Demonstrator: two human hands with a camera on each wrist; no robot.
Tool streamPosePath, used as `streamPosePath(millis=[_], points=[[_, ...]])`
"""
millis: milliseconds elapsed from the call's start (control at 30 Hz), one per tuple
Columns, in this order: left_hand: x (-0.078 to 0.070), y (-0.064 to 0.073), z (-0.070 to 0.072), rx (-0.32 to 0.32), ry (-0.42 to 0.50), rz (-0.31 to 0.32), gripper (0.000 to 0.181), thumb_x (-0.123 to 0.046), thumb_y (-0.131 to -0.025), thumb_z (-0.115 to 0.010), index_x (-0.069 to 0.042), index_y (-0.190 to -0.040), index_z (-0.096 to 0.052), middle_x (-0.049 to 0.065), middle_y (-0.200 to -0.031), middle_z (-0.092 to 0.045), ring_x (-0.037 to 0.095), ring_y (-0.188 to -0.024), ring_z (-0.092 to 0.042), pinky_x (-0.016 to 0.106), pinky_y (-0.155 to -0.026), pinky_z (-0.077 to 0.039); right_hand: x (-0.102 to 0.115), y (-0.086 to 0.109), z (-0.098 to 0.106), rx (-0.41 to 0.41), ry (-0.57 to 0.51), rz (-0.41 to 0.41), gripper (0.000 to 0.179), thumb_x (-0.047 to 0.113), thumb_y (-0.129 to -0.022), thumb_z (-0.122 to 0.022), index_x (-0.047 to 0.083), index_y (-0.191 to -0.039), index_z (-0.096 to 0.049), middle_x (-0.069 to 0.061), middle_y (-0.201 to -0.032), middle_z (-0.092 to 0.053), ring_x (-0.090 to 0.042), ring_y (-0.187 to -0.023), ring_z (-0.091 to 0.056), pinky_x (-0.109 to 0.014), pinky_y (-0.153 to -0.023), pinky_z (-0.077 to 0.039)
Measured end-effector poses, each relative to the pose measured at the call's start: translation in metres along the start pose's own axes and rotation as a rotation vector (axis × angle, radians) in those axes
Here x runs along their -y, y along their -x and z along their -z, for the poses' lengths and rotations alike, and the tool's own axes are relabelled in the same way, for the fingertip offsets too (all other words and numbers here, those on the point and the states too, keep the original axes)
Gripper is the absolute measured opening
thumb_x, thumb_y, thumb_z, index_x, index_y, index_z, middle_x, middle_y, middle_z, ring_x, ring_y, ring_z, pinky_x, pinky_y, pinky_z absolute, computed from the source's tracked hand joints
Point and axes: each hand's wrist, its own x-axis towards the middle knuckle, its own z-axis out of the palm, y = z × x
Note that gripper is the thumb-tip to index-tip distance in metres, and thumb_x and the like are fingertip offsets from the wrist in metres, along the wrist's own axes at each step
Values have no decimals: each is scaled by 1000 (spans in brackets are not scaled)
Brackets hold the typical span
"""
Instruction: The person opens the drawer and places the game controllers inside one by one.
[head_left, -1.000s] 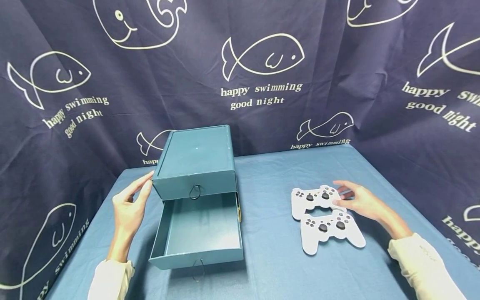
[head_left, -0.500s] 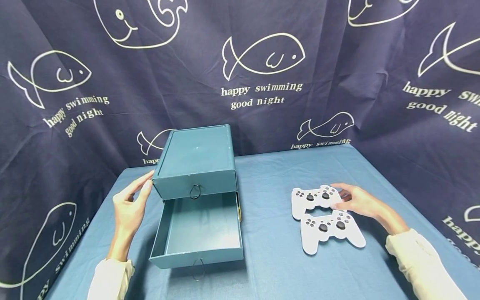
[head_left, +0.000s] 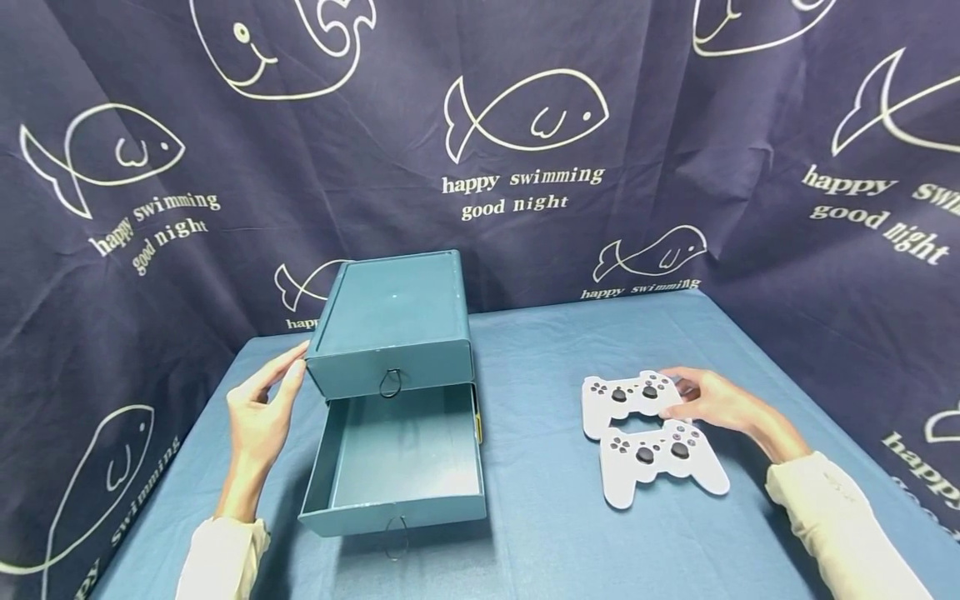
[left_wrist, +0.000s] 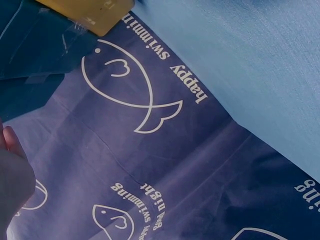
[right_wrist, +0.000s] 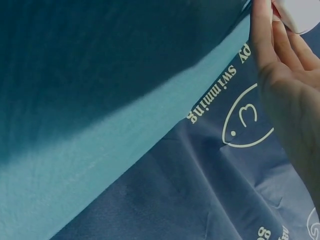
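Observation:
A teal two-drawer box stands left of the middle, its lower drawer pulled out with nothing inside. My left hand touches the box's front left corner, fingers extended along its side and thumb near the front edge. Two white game controllers lie on the right, the nearer controller overlapping the handles of the farther one. My right hand pinches the right handle of the farther controller between thumb and fingers. The right wrist view shows those fingers at a white controller edge.
A blue cloth covers the table. Behind and beside it hangs a dark curtain with fish prints. Wire loops serve as handles on both drawers, the upper one being closed. A yellow patch shows at the box's right side.
My right hand has moved slightly left and closed its thumb and fingers on the farther controller's handle. My left hand and the drawer box stay where they were.

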Motion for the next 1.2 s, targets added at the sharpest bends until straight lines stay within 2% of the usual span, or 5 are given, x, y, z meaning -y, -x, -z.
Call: streamPosePath(millis=[233,467,800,1000,1200], points=[[3,0,-1,-7,17,-28,28,13,-94,-64,9,-121,-72,-6,-114,-76,6,-103,-71,21,-92,-49,-4,2,-1,-16,-73,-19,63,11,-85,-84,-11,-138,-57,-9,-102,-71,-15,-91,-64,-24,-76,-51],[5,0,-1,-15,15,-18,28,13,-94,-64,11,-121,-71,-4,-114,-76,5,-103,-71,19,-92,-48,-4,2,-2,-19,-91,-14,63,10,-85,-84,-12,-138,-57,-9,-99,-71,-12,-88,-63,-24,-74,-52],[5,0,-2,-13,23,-15,29,15,-94,-63,12,-121,-71,-6,-114,-76,4,-103,-70,19,-92,-48,0,1,-5,-50,-51,-43,68,15,-83,-86,-10,-139,-57,-11,-102,-70,-19,-87,-66,-25,-74,-53],[4,0,-2,-6,23,-22,29,14,-94,-63,11,-122,-71,-5,-114,-76,5,-104,-71,21,-93,-49,2,1,-5,-73,-68,-37,68,13,-83,-85,-11,-140,-56,-11,-99,-69,-17,-81,-67,-25,-70,-53],[2,0,-1,1,14,-23,29,12,-95,-64,8,-122,-72,-6,-114,-76,7,-104,-71,23,-93,-50,7,0,-5,-99,-6,-80,69,21,-84,-85,-5,-141,-57,-10,-100,-71,-12,-75,-68,-25,-66,-50]])
